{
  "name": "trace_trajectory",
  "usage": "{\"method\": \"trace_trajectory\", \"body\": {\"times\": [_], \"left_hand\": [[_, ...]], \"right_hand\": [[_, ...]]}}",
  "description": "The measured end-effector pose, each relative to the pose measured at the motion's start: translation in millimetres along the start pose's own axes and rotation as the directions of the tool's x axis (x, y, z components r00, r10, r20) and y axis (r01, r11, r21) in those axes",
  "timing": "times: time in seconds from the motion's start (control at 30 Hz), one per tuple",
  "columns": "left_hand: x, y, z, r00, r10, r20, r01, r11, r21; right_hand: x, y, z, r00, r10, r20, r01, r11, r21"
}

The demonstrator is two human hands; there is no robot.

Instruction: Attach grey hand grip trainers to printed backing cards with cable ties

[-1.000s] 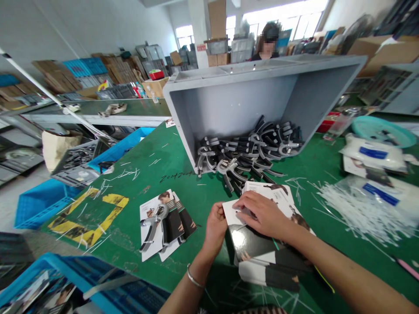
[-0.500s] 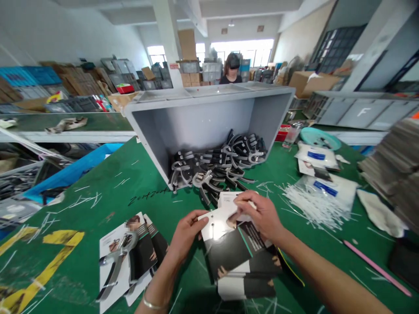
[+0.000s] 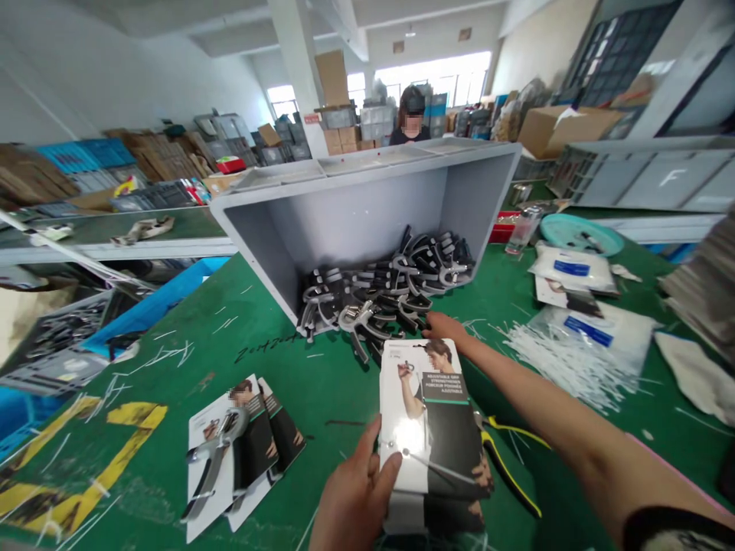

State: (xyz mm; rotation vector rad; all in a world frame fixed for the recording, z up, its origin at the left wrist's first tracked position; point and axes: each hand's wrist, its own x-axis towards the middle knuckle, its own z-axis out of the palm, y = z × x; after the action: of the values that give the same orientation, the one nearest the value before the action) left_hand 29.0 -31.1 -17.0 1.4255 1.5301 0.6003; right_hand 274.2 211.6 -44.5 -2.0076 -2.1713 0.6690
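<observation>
My left hand (image 3: 367, 478) pinches the left edge of a printed backing card (image 3: 439, 436), thumb on top beside two small holes. A thin white cable tie (image 3: 442, 468) runs from one hole across the card. More cards (image 3: 428, 516) lie stacked beneath it. My right hand (image 3: 442, 327) reaches beyond the card to the near edge of a pile of grey-and-black hand grip strengtheners (image 3: 373, 317). Its fingers are close to a handle and partly hidden, so whether they hold it is unclear. To the left, a grip strengthener (image 3: 221, 451) lies on other cards (image 3: 281, 428).
A grey crate (image 3: 253, 252) on its side contains the pile. Yellow-handled pliers (image 3: 511, 474) lie under my right forearm. Loose cable ties (image 3: 566, 363), plastic bags (image 3: 609, 337) and a turquoise lid-like dish (image 3: 609, 236) are on the right. Another person (image 3: 410, 122) is behind the crate.
My right hand has left the card and stretched forward to the pile. The top card is now turned face up, its pictured end away from me, with a cable tie through a hole.
</observation>
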Motion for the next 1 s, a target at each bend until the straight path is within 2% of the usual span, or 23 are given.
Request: {"method": "trace_trajectory", "body": {"times": [0.07,0.17,0.27,0.33,0.37,0.4,0.43,0.47,0.5,0.57,0.63,0.7,0.73,0.77,0.83,0.9,0.93,0.97,1.0], "left_hand": [[0,1,-11.9,0.999,0.006,0.033,-0.004,0.999,-0.042],[5,0,-38.0,0.996,0.049,-0.068,-0.054,0.995,-0.078],[19,5,-56.2,0.985,0.107,-0.132,-0.118,0.990,-0.080],[34,16,-56.7,0.969,0.209,-0.135,-0.220,0.973,-0.073],[43,24,-53.7,0.948,0.290,-0.133,-0.300,0.952,-0.063],[52,32,-49.3,0.916,0.380,-0.130,-0.389,0.920,-0.052],[60,40,-44.4,0.876,0.467,-0.119,-0.474,0.879,-0.045],[68,47,-39.9,0.837,0.537,-0.102,-0.544,0.838,-0.052],[75,53,-36.5,0.805,0.587,-0.083,-0.592,0.803,-0.067],[85,59,-34.1,0.762,0.644,-0.066,-0.647,0.758,-0.080],[88,56,-37.0,0.746,0.660,-0.088,-0.666,0.743,-0.070],[87,45,-41.2,0.753,0.647,-0.119,-0.656,0.752,-0.066],[85,39,-42.6,0.762,0.634,-0.129,-0.645,0.760,-0.075],[82,32,-43.3,0.772,0.622,-0.127,-0.634,0.769,-0.082],[77,21,-43.1,0.779,0.621,-0.091,-0.626,0.777,-0.065],[74,16,-42.6,0.764,0.645,-0.021,-0.646,0.764,-0.015],[73,16,-42.7,0.754,0.657,0.010,-0.657,0.754,0.012],[74,18,-42.8,0.748,0.663,0.024,-0.664,0.747,0.033],[77,21,-42.7,0.745,0.666,0.018,-0.666,0.744,0.049]], "right_hand": [[-4,7,-14,1.000,0.017,0.016,-0.017,1.000,0.007],[-36,36,-51,1.000,0.016,0.011,-0.017,0.998,0.066],[-95,59,-84,1.000,0.000,-0.002,0.001,0.982,0.190],[-141,57,-91,0.999,-0.022,-0.028,0.031,0.934,0.355],[-162,49,-88,0.998,-0.016,-0.059,0.050,0.766,0.641],[-181,38,-81,0.999,-0.023,-0.047,0.052,0.533,0.844],[-197,24,-72,0.999,-0.048,-0.016,0.030,0.314,0.949],[-210,9,-62,0.996,-0.080,0.024,-0.013,0.136,0.991],[-219,-7,-51,0.991,-0.121,0.061,-0.061,0.002,0.998],[-227,-32,-30,0.970,-0.202,0.136,-0.170,-0.160,0.972],[-227,-47,-16,0.952,-0.243,0.188,-0.243,-0.220,0.945],[-225,-51,-9,0.943,-0.244,0.229,-0.278,-0.192,0.941],[-224,-50,-8,0.935,-0.244,0.256,-0.293,-0.129,0.947],[-224,-46,-8,0.929,-0.241,0.279,-0.293,-0.019,0.956],[-226,-36,-12,0.947,-0.182,0.266,-0.195,0.333,0.923],[-230,-26,-18,0.996,-0.035,0.079,-0.030,0.715,0.699],[-233,-22,-22,0.998,0.011,-0.064,0.025,0.842,0.538],[-235,-19,-24,0.982,0.013,-0.190,0.065,0.915,0.398],[-237,-19,-26,0.963,-0.028,-0.269,0.111,0.948,0.299]]}}
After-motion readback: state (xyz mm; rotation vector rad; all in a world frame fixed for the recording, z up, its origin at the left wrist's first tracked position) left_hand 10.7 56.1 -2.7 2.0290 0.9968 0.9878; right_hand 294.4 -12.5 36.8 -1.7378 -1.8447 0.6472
